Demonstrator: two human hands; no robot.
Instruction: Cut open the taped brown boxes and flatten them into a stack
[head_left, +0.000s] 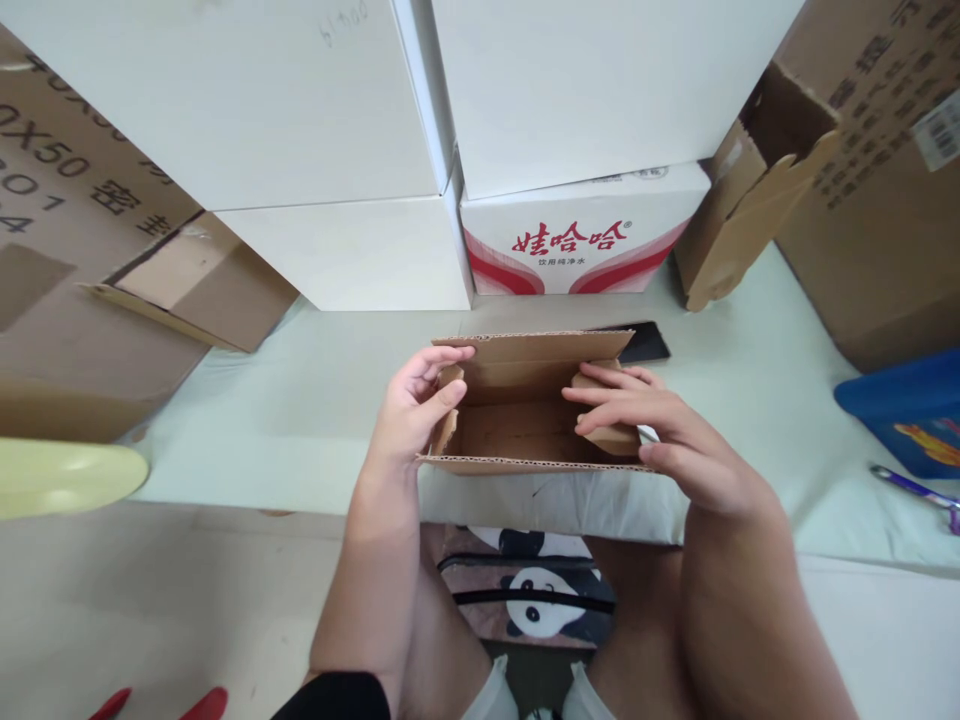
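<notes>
A small brown cardboard box (pixel 517 428) stands with its top open on the covered surface in front of me, its inside bare. My left hand (pixel 420 395) grips the box's left end, thumb over the left flap (pixel 444 432) and fingertips at the far corner. At the other end my right hand (pixel 637 405) is open, its fingers spread over the right flap (pixel 616 438) and reaching into the opening. The right thumb rests by the near right corner. Partly hidden behind the box lies a dark flat phone-like object (pixel 649 343).
White boxes (pixel 337 255) and a red-and-white carton (pixel 577 245) line the back. Cardboard boxes stand left (pixel 202 280) and right (pixel 739 200). A blue container (pixel 907 405) and a purple pen (pixel 911 485) lie right; a yellow-green rounded object (pixel 67 478) juts in at left.
</notes>
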